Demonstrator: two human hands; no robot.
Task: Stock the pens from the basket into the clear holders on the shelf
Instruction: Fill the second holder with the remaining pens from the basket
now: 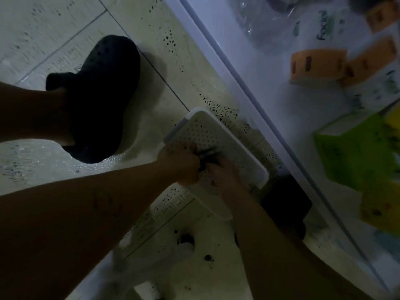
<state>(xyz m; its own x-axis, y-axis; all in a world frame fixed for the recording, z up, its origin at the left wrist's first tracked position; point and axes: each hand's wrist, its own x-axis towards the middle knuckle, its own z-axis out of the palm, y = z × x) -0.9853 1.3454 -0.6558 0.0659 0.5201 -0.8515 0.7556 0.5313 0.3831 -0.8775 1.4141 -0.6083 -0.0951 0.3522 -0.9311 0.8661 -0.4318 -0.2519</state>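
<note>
Dim, blurred view. Left hand is curling its fingers round a dark bundle of pens, gripping it inside the white perforated basket. Right hand is lying just beside the left fingers, its fingertips touching the bundle; cannot tell whether they are closing on it. Basket is sitting on the tiled floor, under both sets of fingers. Black shoe is standing well apart from the left fingers. Shelf edge is running beyond the fingertips.
</note>
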